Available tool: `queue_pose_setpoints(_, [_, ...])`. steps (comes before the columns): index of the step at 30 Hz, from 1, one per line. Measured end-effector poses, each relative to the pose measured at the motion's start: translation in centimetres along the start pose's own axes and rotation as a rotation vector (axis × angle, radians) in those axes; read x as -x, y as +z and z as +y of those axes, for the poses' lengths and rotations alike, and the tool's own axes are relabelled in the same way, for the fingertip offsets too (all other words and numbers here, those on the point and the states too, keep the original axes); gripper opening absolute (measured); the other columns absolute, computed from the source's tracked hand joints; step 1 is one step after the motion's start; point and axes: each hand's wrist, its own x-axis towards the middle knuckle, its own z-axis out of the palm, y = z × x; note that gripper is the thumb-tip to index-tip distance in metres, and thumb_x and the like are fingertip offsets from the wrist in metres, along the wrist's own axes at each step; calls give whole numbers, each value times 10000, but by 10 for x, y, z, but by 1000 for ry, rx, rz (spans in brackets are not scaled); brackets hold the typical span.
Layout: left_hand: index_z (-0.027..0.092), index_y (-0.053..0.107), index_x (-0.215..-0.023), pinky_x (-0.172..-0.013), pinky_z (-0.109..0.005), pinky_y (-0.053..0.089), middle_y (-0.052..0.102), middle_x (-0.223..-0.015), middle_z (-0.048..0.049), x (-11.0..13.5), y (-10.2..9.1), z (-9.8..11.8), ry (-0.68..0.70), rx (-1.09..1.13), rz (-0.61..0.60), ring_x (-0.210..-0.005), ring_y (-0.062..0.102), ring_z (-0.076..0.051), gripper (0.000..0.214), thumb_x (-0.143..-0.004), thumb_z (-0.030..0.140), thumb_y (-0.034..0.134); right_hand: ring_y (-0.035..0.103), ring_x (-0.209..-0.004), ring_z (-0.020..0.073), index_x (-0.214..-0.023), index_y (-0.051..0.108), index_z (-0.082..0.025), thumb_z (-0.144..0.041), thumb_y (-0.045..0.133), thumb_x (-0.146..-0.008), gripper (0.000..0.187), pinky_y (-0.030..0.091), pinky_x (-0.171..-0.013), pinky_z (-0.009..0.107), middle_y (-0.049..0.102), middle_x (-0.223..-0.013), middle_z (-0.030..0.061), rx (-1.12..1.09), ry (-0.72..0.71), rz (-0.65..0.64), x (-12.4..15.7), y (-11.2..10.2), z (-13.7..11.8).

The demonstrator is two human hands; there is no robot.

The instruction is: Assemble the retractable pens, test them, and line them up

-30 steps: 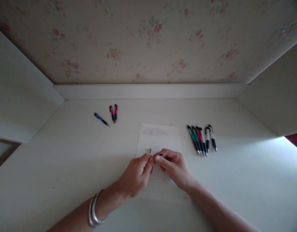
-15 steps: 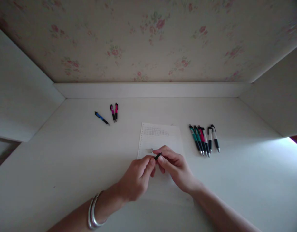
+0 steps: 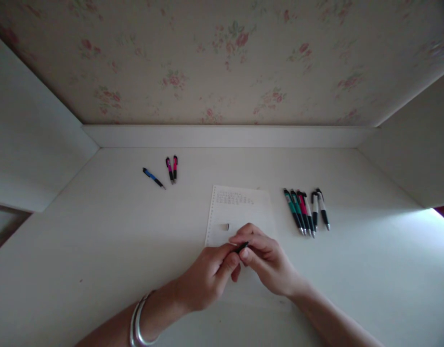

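My left hand [image 3: 211, 274] is closed, thumb pressed against the fingers, around a small black pen part [image 3: 242, 246]. My right hand [image 3: 267, 258] pinches the other end of that part, its fingers touching those of the left. Most of the part is hidden in the fingers. Under both hands lies a sheet of lined, punched paper [image 3: 240, 212] with handwriting near its top. Just beyond the fingertips, a tiny metallic pen piece [image 3: 228, 226] rests on the sheet.
To the right lies a row of several pens [image 3: 301, 212], green, pink and white with black grips. At the back left are a blue pen [image 3: 154, 178], a purple pen [image 3: 169, 170] and a pink pen [image 3: 175, 169]. White panels and a flowered wall [image 3: 229, 62] enclose the white desk [image 3: 117, 231].
Both hands have shifted slightly toward me and to the right with the black pen part. The tiny metallic piece now shows apart from the fingers. The view has tilted a little.
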Motion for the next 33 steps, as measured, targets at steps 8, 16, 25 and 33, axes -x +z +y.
queue_pose_setpoints(8, [150, 601, -951, -551, -235, 342, 527, -704, 2, 0, 2, 0, -122, 293, -77, -592, 420, -113, 467, -1015, 542, 356, 612, -685, 142, -769, 765, -234, -330, 659, -926, 212, 513, -610, 266, 650, -793, 34, 108, -2, 205, 0, -6, -7])
queue_pose_setpoints(16, [145, 649, -792, -533, -234, 298, 489, -642, 22, -4, 2, 1, -146, 121, 139, -574, 401, -95, 370, -986, 428, 510, 583, -621, 139, -641, 743, -226, -337, 694, -883, 271, 483, -602, 261, 646, -667, 20, 257, 39, 387, -2, 3, -7])
queue_pose_setpoints(25, [159, 611, -1002, -470, -206, 375, 568, -764, 10, -9, 6, -10, -220, 441, 431, -524, 466, -76, 291, -961, 443, 563, 527, -521, 133, -1084, 709, -173, -435, 539, -954, 338, 406, -504, 251, 618, -623, 0, 685, 197, 400, -7, -21, 0])
queue_pose_setpoints(33, [162, 577, -1236, -454, -199, 373, 566, -738, 15, -6, 5, -8, -264, 422, 331, -511, 463, -77, 410, -965, 469, 547, 586, -582, 164, -763, 660, -201, -285, 501, -975, 278, 415, -637, 314, 670, -645, 17, 1154, 52, 30, -4, -14, 6])
